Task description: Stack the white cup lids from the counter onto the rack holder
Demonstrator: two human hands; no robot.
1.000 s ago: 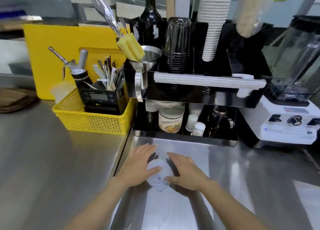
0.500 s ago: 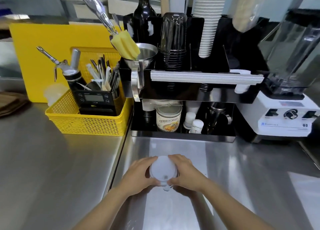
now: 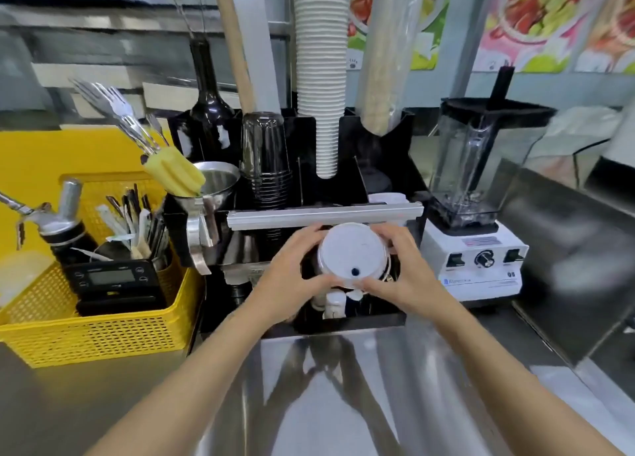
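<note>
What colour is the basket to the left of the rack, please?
Bright yellow, a mesh-walled plastic basket; seen best in the head view.

cup stack: top cropped | blender label: text illegible

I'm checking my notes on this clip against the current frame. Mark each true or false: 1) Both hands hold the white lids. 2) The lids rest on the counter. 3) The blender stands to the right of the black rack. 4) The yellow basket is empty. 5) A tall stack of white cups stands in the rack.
1) True: the left hand and right hand grip the lids from both sides.
2) False: the lids are held up in front of the rack, off the counter.
3) True: the blender stands at the rack's right.
4) False: the basket holds a scale, a dispenser and utensils.
5) True: the cups rise from a slot in the rack.
</note>
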